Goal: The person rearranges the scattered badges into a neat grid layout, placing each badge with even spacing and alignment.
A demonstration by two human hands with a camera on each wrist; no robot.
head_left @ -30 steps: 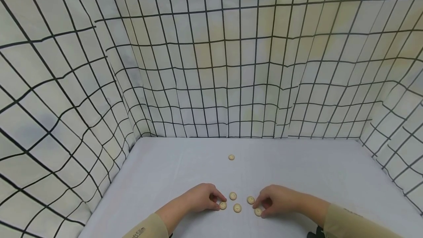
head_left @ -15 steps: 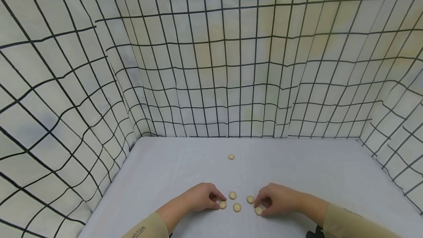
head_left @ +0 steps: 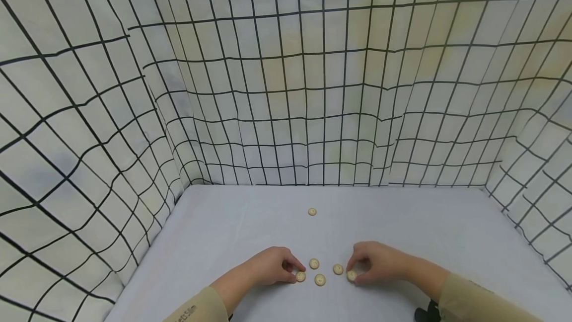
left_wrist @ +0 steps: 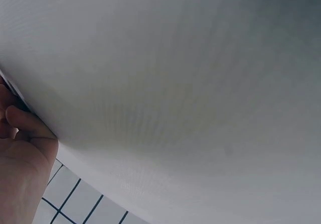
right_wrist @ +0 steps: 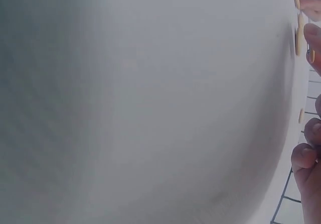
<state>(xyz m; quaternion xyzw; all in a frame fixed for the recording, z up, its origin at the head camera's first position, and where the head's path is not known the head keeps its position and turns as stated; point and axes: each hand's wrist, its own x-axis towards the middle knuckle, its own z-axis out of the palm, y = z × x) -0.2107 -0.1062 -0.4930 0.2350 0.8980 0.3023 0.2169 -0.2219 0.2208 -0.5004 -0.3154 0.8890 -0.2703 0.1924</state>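
Note:
Several round beige buttons lie on the white tabletop (head_left: 232, 222). My left hand (head_left: 271, 266) has its thumb and index finger at the edges of the leftmost button (head_left: 301, 277), which lies flat. On the right, my right hand (head_left: 379, 262) pinches another button (head_left: 352, 276) between thumb and index finger; the right wrist view shows this button (right_wrist: 312, 56) held just off the cloth. Between the hands are a button (head_left: 315, 264), a nearer one (head_left: 320, 280) and one close to the right fingertips (head_left: 338, 269). In the left wrist view the left hand (left_wrist: 25, 143) hides its button.
A lone button (head_left: 312, 211) sits farther back on the table. White walls with a black grid (head_left: 286, 88) enclose the back and both sides. A dark object (head_left: 426, 313) shows under the right sleeve.
My right hand has risen slightly away from me with its button, which was lower and nearer the front edge before. The left hand and the other buttons stay put.

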